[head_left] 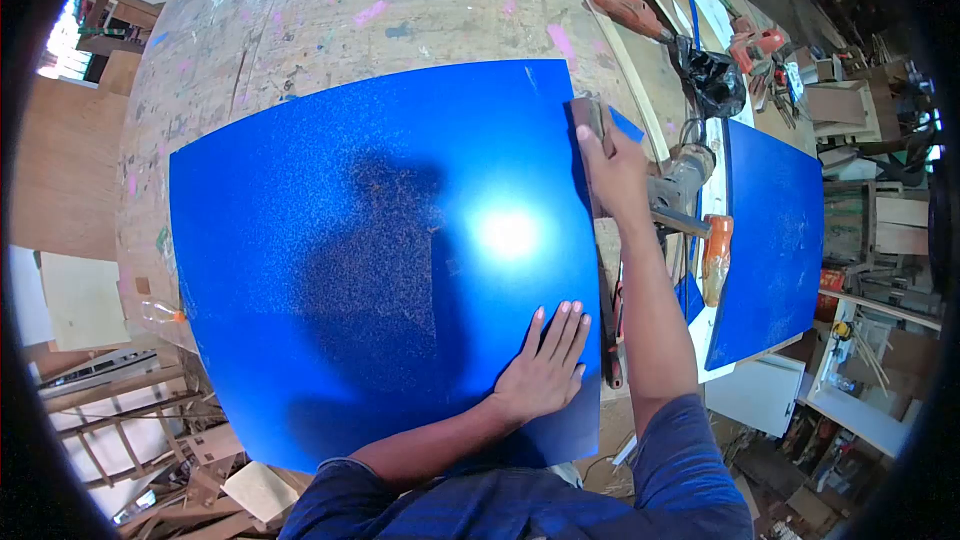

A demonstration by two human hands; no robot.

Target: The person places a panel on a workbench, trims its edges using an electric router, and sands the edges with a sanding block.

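A large blue panel [250, 200] lies on the workbench in front of me, with fine pale dust speckled over its face and a bright glare right of its middle. My left hand [541, 365] rests flat on the panel near its lower right, fingers stretched out. My right hand [618, 175] grips a brown sanding block [588, 120] against the panel's right edge, near the upper corner. The block stands along that edge; its working face is hidden.
A second blue panel [775, 240] lies to the right, beside an orange-handled tool [716, 260]. Past the top right corner are a red power tool [620, 0] and a black plastic bag [715, 80]. A plastic bottle [162, 313] lies at the left; paint marks stain the workbench [330, 10].
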